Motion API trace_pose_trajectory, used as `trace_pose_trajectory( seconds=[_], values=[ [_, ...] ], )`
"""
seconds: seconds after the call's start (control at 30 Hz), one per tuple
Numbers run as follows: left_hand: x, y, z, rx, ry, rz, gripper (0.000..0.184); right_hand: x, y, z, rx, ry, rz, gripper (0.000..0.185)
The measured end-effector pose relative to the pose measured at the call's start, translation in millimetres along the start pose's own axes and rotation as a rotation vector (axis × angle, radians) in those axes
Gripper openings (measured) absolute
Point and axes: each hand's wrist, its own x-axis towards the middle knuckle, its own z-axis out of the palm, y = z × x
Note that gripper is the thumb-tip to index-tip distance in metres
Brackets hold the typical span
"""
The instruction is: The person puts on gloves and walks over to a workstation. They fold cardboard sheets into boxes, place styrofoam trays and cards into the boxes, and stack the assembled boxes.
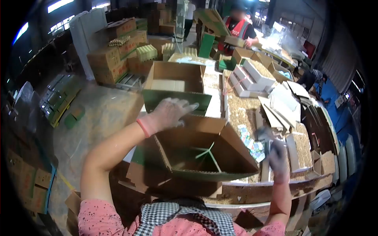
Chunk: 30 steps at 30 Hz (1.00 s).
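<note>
While the box is standing open at the tabletop's near left corner, green strips inside but top not yet closed, the left hand is resting at a green flap, fingers outstretched; the blurred right hand is hovering alongside, grip unclear.

Bright windows glow high at the left, above a dim, grey-brown floor.

The open box is matt, corrugated cardboard. The left glove looks like thin cloth. At the table's near right corner, loose grain looks rough.
</note>
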Motion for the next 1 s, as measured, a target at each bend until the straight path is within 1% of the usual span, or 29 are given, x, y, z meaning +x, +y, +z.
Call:
trace_pose_trajectory(
  seconds=[0.03,0.07,0.1,0.13,0.2,0.23,0.27,0.3,0.33,0.37,0.4,0.43,0.47,0.5,0.53,0.57,0.63,0.67,0.7,0.73,0.77,0.8,0.83,0.87,0.9,0.93,0.97,1.0],
  values=[
    [2,-1,0,-0.056,-0.01,0.008,0.063,-4,17,-16,0.166,0.277,0.076,0.035],
    [5,-1,5,-0.119,-0.02,0.023,0.06,10,4,-15,0.057,0.38,0.067,0.035],
    [0,-8,18,-0.28,-0.02,-0.022,0.054,6,33,-25,0.146,0.412,0.004,0.037],
    [-6,-9,3,-0.352,-0.031,-0.014,0.049,-10,83,-40,0.33,0.415,0.15,0.04],
    [-15,-16,-27,-0.731,-0.133,-0.194,0.046,-46,130,-26,0.524,0.454,0.376,0.043],
    [-15,-18,-27,-0.716,-0.116,-0.193,0.046,-69,146,-14,0.6,0.474,0.456,0.046],
    [-22,-19,-21,-1.125,0.054,-0.216,0.046,-89,156,0,0.684,0.484,0.541,0.048],
    [-31,-23,-16,-1.521,0.246,-0.232,0.047,-92,146,10,1.187,0.382,0.648,0.052],
    [-36,-23,-16,-1.485,0.285,-0.249,0.047,-84,123,17,1.682,0.218,0.75,0.056],
    [-35,-18,-16,-1.568,0.218,-0.353,0.045,-77,91,28,1.182,0.269,0.67,0.06],
    [-41,-20,7,-1.673,0.217,-0.403,0.045,-69,68,31,0.955,0.28,0.552,0.06],
    [-50,-27,44,-1.892,0.231,-0.426,0.044,-61,46,34,0.718,0.312,0.451,0.06],
    [-62,-40,85,-2.282,0.274,-0.418,0.044,-54,33,31,0.739,0.321,0.358,0.058],
    [-71,-57,131,-2.847,0.323,-0.331,0.043,-39,21,19,0.781,0.168,0.343,0.053],
    [-79,-74,160,-3.167,0.298,-0.281,0.043,-24,4,11,0.743,0.074,0.3,0.046],
    [-80,-85,140,-2.806,0.222,-0.334,0.044,-3,-17,6,0.631,-0.015,0.216,0.039],
    [-82,-91,94,-2.096,0.101,-0.422,0.047,43,-61,4,0.29,-0.213,-0.01,0.025],
    [-84,-89,71,-1.743,0.043,-0.455,0.049,67,-81,7,-0.143,-0.418,-0.347,0.026],
    [-86,-86,50,-1.385,-0.007,-0.478,0.051,84,-104,33,0.184,-0.4,0.286,0.03],
    [-86,-78,26,-1.372,0.001,-0.48,0.051,94,-119,58,0.511,-0.35,0.921,0.035],
    [-80,-64,3,-1.643,0.144,-0.56,0.056,90,-79,77,0.319,-0.59,0.604,0.039],
    [-72,-50,-2,-1.72,0.159,-0.469,0.061,86,-47,104,0.16,-0.786,0.347,0.041],
    [-64,-36,-6,-1.799,0.169,-0.376,0.066,83,-15,130,0.026,-0.914,0.061,0.043],
    [-60,-15,-2,-1.493,0.093,-0.289,0.068,80,-11,161,-0.076,-1.023,-0.165,0.044],
    [-56,6,2,-1.185,0.05,-0.201,0.07,78,0,185,0.032,-1.135,-0.133,0.044],
    [-59,25,3,-0.691,0.041,-0.272,0.071,87,-26,178,0.011,-1.157,0.065,0.047],
    [-67,25,3,-0.858,-0.017,-0.278,0.071,96,-51,171,-0.012,-1.157,0.27,0.05],
    [-76,22,-10,-0.851,-0.011,-0.278,0.071,105,-77,163,-0.037,-1.136,0.467,0.054]
  ],
)
